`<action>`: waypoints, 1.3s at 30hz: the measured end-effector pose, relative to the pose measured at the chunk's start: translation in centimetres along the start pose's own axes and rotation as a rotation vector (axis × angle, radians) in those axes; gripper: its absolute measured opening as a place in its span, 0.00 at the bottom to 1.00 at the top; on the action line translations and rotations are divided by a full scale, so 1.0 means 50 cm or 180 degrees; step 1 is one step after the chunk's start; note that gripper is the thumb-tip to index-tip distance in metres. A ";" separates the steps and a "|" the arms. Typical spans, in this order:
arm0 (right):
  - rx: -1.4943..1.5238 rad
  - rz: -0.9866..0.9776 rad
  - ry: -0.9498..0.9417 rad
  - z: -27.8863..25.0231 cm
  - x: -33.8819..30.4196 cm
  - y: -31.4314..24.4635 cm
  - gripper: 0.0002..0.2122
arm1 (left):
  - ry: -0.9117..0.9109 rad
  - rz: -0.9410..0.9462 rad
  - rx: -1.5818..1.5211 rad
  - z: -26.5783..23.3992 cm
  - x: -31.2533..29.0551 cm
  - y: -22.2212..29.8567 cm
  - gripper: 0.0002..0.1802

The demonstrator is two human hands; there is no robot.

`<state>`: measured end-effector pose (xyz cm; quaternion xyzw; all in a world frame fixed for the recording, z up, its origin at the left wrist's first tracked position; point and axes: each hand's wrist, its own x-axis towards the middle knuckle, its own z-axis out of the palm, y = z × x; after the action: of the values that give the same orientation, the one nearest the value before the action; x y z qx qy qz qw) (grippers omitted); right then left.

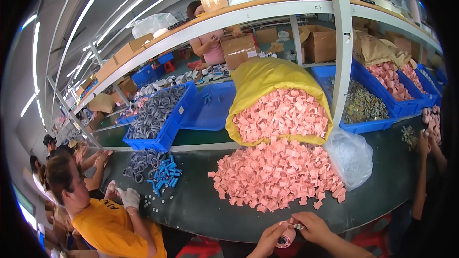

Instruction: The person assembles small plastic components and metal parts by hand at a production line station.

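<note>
Near the bench's front edge, my left hand (pixel 268 241) is closed around a pink round housing (pixel 287 239) with a dark opening at its lower end. My right hand (pixel 313 229) pinches a small pale, shiny piece (pixel 299 226) against the housing's upper side; its exact kind is too small to tell. Just beyond both hands lies a large heap of small pink plastic parts (pixel 279 174) on the dark green bench top (pixel 191 210). The heap spills from a yellow sack (pixel 277 74) lying open toward me.
Left of the heap lie blue cylinders (pixel 165 174) and grey rings (pixel 141 162), below a blue crate (pixel 160 138) of rings. A clear plastic bag (pixel 351 157) and a bin of small metal parts (pixel 361 102) are on the right. Co-workers sit at both sides; a shelf post (pixel 340 43) stands behind.
</note>
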<state>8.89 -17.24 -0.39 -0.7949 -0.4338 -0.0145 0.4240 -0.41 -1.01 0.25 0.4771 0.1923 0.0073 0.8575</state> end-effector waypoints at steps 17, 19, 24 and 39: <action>0.2308 0.1499 0.0250 -0.017 -0.006 -0.006 0.14 | 0.0306 0.0919 0.1824 -0.043 0.014 -0.041 0.16; 0.3436 0.1814 -0.0062 -0.022 -0.003 -0.005 0.14 | 0.0739 0.1920 0.2671 -0.036 0.020 -0.019 0.12; 0.2615 0.1475 -0.0298 0.002 -0.007 -0.055 0.15 | 0.0619 0.2407 0.3303 -0.011 0.025 0.004 0.12; 0.2516 0.1642 0.0299 0.056 -0.004 -0.081 0.14 | 0.0381 0.2293 0.3594 -0.012 0.009 -0.005 0.19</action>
<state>4.94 -14.39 0.43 -0.6529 -0.1749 0.2216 0.7029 -0.24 -0.57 -0.40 0.8855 0.0426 0.2176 0.4084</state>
